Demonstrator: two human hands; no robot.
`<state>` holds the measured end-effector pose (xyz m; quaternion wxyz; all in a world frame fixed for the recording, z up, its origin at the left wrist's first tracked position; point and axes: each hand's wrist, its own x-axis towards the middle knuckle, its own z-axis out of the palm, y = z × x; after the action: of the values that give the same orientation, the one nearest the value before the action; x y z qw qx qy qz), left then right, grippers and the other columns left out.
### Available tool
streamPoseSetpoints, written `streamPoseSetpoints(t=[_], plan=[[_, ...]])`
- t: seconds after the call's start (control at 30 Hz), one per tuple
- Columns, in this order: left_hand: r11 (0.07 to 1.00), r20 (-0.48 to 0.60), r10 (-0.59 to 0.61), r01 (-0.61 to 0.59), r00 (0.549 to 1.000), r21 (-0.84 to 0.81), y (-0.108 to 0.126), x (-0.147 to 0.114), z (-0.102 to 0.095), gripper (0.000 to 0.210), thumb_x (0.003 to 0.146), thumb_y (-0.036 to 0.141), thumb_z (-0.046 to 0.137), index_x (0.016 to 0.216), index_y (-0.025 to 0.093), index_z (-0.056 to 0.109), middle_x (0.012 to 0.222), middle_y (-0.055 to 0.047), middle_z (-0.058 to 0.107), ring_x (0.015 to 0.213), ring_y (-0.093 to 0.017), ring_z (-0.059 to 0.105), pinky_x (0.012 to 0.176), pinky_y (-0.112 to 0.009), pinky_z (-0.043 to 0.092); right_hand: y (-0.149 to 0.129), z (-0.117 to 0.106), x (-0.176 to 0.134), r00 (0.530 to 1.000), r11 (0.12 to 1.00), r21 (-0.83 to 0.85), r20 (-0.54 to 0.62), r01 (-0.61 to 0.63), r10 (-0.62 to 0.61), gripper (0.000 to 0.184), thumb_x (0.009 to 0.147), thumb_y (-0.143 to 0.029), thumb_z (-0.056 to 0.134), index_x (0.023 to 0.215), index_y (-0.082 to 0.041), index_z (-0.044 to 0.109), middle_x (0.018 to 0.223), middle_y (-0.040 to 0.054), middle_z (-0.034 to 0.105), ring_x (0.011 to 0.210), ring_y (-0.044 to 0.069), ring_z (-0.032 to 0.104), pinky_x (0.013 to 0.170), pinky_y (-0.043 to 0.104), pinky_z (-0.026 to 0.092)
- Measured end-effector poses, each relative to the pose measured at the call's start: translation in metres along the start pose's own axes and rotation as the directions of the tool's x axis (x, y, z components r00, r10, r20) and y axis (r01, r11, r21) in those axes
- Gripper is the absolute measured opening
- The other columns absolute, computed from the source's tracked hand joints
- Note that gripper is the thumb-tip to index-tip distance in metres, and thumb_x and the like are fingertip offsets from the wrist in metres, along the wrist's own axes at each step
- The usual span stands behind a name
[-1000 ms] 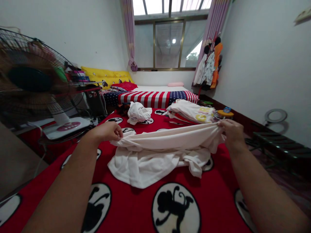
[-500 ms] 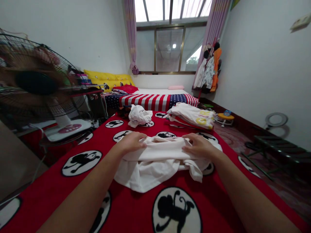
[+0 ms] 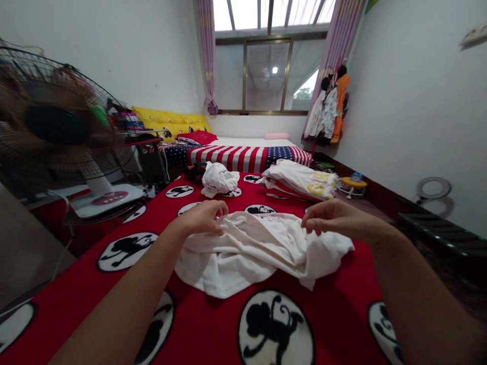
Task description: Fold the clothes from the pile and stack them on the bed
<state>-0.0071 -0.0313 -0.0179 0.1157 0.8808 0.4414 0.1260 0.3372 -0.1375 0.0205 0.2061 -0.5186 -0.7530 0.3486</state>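
A rumpled white garment (image 3: 247, 253), apparently a shirt, lies loosely bunched across the red blanket (image 3: 201, 329) in front of me. Faint print shows near its far edge. At the upper left part of the cloth, my left hand (image 3: 203, 218) is closed, thumb and curled fingers gripping the fabric. My right hand (image 3: 338, 218) is bent over the right part of the garment, its thumb and fingers drawn together at the cloth. How much fabric lies between the right fingertips is hard to see.
Beyond the garment sit a crumpled white cloth (image 3: 218, 178) and a stack of folded clothes (image 3: 300, 180). An electric fan (image 3: 57, 124) is at left. A bed with a striped cover (image 3: 236, 158) stands under the window. On the right are a stool (image 3: 353, 182) and a dark slatted bench (image 3: 445, 233).
The straight fold across the garment's front has come loose into rumpled folds. My right hand has shifted right and its wrist has risen; my left hand has barely moved.
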Motion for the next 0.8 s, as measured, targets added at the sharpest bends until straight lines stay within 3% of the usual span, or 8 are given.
streamPoseSetpoints(t=[0.1,0.23,0.43,0.53,0.6,0.67,0.73,0.8], plan=[[0.993,-0.014,-0.035,0.036,0.999,0.114,0.007,-0.002,-0.001,0.030,0.057,0.027,0.071,0.086,0.018,0.068,0.085,-0.004,0.069,0.073,-0.019,0.060,0.058,-0.024,0.040,0.013,0.008,0.013,1.000,0.993,-0.117,0.009,-0.014,0.015,0.033,0.076,-0.046,0.065,0.085,-0.015,0.072,0.075,0.0029,0.068,0.068,0.015,0.059,0.061,0.023,0.043],[0.983,0.154,-0.079,0.051,0.985,0.178,0.014,-0.003,-0.002,0.014,0.063,0.030,0.066,0.071,0.020,0.071,0.069,-0.002,0.068,0.062,-0.016,0.058,0.053,-0.025,0.033,0.026,0.022,0.028,0.985,0.972,-0.234,0.162,-0.027,0.066,0.028,0.067,-0.031,0.070,0.089,-0.016,0.073,0.079,0.0027,0.070,0.073,0.017,0.062,0.062,0.023,0.044],[0.950,0.044,-0.107,0.089,0.993,0.300,0.014,0.001,0.008,0.015,0.064,0.033,0.067,0.070,0.021,0.072,0.072,-0.005,0.070,0.065,-0.018,0.059,0.052,-0.027,0.028,0.030,0.039,0.035,0.987,0.917,-0.390,0.096,-0.085,0.132,0.036,0.059,-0.024,0.071,0.094,-0.021,0.074,0.083,0.0012,0.069,0.072,0.017,0.061,0.058,0.022,0.041],[0.960,0.054,-0.093,0.075,0.994,0.271,0.012,0.004,0.014,0.014,0.067,0.029,0.064,0.073,0.021,0.073,0.073,-0.005,0.071,0.066,-0.017,0.060,0.054,-0.026,0.030,0.030,0.046,0.037,0.988,0.895,-0.436,0.067,-0.097,0.139,0.025,0.060,-0.021,0.066,0.083,-0.020,0.074,0.077,0.0011,0.069,0.069,0.017,0.060,0.055,0.023,0.039],[0.978,0.066,-0.075,0.060,0.995,0.198,0.008,0.005,0.014,0.015,0.067,0.027,0.063,0.076,0.021,0.074,0.073,-0.004,0.070,0.066,-0.017,0.060,0.055,-0.025,0.032,0.030,0.046,0.038,0.987,0.899,-0.421,0.052,-0.118,0.154,0.019,0.060,-0.018,0.060,0.075,-0.019,0.072,0.072,0.0013,0.069,0.065,0.016,0.059,0.055,0.023,0.038],[0.998,0.095,-0.057,0.056,0.994,0.020,0.004,0.004,0.009,0.017,0.068,0.029,0.064,0.078,0.019,0.073,0.072,-0.003,0.069,0.066,-0.017,0.060,0.056,-0.024,0.035,0.029,0.043,0.039,0.994,0.930,-0.352,-0.007,-0.105,0.110,0.017,0.060,-0.017,0.058,0.071,-0.018,0.070,0.070,0.0018,0.068,0.065,0.016,0.059,0.057,0.024,0.040],[0.961,0.096,-0.024,0.049,0.995,-0.271,0.000,0.001,-0.003,0.023,0.069,0.037,0.067,0.079,0.017,0.070,0.072,-0.003,0.067,0.067,-0.017,0.059,0.057,-0.023,0.038,0.029,0.038,0.039,0.985,0.975,-0.215,-0.170,-0.050,0.013,0.014,0.061,-0.020,0.058,0.070,-0.017,0.068,0.073,0.0027,0.068,0.068,0.016,0.059,0.062,0.025,0.042],[0.821,0.003,-0.027,0.024,1.000,-0.571,-0.002,-0.005,-0.019,0.030,0.068,0.044,0.071,0.080,0.016,0.065,0.071,-0.001,0.064,0.065,-0.015,0.057,0.057,-0.022,0.039,0.027,0.033,0.041,0.903,0.999,-0.026,-0.427,0.041,-0.048,0.013,0.065,-0.027,0.058,0.071,-0.017,0.064,0.072,0.0025,0.065,0.068,0.016,0.057,0.063,0.025,0.042]])
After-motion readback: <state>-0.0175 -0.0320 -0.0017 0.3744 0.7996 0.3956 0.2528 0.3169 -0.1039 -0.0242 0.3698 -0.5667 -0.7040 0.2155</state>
